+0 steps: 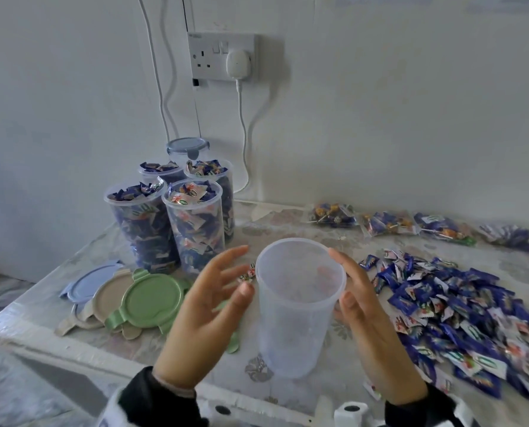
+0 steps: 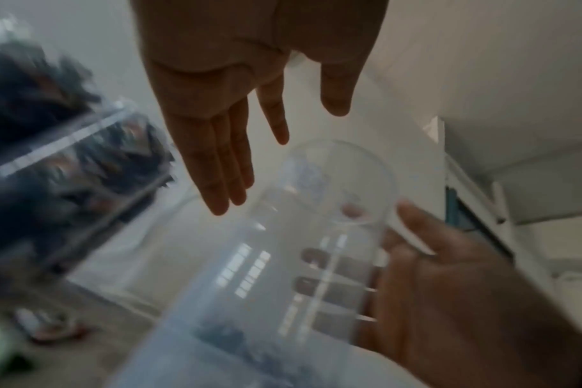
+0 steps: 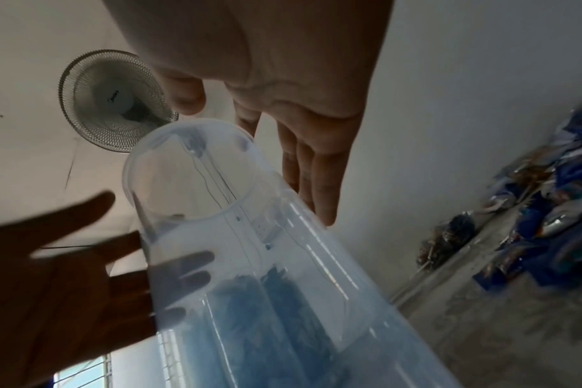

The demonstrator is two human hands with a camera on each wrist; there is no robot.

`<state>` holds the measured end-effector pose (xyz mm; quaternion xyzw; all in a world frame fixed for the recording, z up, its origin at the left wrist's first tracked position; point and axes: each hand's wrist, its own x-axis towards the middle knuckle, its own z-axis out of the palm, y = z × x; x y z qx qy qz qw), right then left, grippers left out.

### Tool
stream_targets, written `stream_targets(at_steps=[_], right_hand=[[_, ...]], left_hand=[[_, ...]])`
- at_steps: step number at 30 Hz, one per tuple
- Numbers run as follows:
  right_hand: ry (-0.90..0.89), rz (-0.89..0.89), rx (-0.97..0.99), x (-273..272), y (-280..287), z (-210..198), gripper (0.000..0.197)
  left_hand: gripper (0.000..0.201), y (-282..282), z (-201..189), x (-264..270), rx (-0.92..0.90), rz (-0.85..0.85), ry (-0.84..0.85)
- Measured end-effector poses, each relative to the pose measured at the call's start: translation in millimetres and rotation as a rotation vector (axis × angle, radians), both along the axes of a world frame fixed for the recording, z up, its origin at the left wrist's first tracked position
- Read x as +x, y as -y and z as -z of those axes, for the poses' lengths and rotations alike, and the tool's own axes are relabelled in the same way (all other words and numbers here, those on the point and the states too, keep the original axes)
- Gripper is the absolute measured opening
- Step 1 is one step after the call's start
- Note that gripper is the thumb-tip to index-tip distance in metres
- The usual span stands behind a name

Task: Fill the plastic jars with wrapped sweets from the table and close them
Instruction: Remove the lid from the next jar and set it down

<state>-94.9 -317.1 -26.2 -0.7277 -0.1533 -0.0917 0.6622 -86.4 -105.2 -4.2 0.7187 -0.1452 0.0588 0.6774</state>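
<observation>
Translucent plastic, the empty jar (image 1: 300,306) stood upright on the table (image 1: 287,229), long axis vertical, mouth up. The left hand (image 1: 209,315) was just left of the jar, fingers straight and spread, holding nothing; whether its thumb tip touched the jar wall could not be told. The right hand (image 1: 367,322) flanked the jar on the other side, palm turned to it, fingers extended and relaxed, lying along the wall near the rim without curling round it. Both wrists came up from the near table edge, just below the jar.

In the left wrist view the left hand (image 2: 236,110) hung flat and released above the jar (image 2: 316,236), with the right hand (image 2: 449,288) behind it. The right wrist view showed the right hand (image 3: 303,131) straight-fingered along the jar (image 3: 249,249).

Left of the jar lay a pile of loose lids (image 1: 127,300), reaching the table's left edge. Behind and left of the jar stood four filled jars (image 1: 170,217) without lids. Right of the jar spread the sweets (image 1: 460,312), close to the right hand. Bare cloth lay behind the jar up to the wall.
</observation>
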Motion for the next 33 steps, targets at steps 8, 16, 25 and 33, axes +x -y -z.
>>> stream_targets(at_steps=[8, 16, 25, 33], right_hand=[[0.035, 0.028, 0.019, 18, 2, -15, 0.062], [0.057, 0.156, 0.03, 111, 12, -29, 0.043], [-0.043, 0.277, -0.062, 169, 14, -19, 0.044], [-0.071, 0.257, -0.147, 172, 20, -9, 0.047]], left_hand=[[0.044, 28, -5, 33, 0.036, 0.09, 0.057], [0.033, 52, -20, 130, -0.106, 0.176, 0.012], [0.03, 69, -12, 191, -0.027, 0.146, -0.044], [0.051, 61, 2, 181, -0.105, 0.069, -0.323]])
